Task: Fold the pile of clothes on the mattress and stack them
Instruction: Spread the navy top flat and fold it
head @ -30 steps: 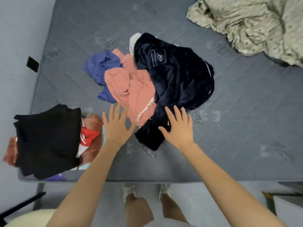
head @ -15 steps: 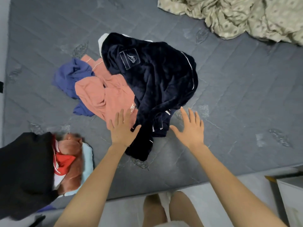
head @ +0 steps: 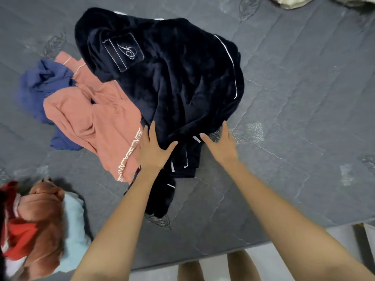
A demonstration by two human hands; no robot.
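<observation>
**Both hands land on the navy garment at the top of the pile**

The unfolded pile sits mid-mattress (head: 304, 102). A bulky navy garment (head: 172, 78) with white piping lies over a salmon-pink garment (head: 97, 122), which in turn covers a crumpled blue garment (head: 42, 84). A blurred stack (head: 34, 220) of red, rust and pale blue pieces waits near the mattress's near-left edge. Patterned bedding (head: 294, 1) shows at the far edge.

The left hand (head: 154, 151) lies flat on the navy garment's near hem, where it meets the pink one. Its fingers (head: 152, 130) are spread wide and straight, holding nothing. The right hand (head: 221, 145) touches the same hem just beside it, fingers also extended and not yet closed on cloth.

The step in hand looks like taking up the navy piece. To do it well, each hand would best pinch only the navy fabric, well apart along one edge. It should then lift clear so the pink garment is not dragged along. The thick cloth will likely sag and twist, so a shake-out and a flat lay on the bare mattress to the right should come before folding.
</observation>
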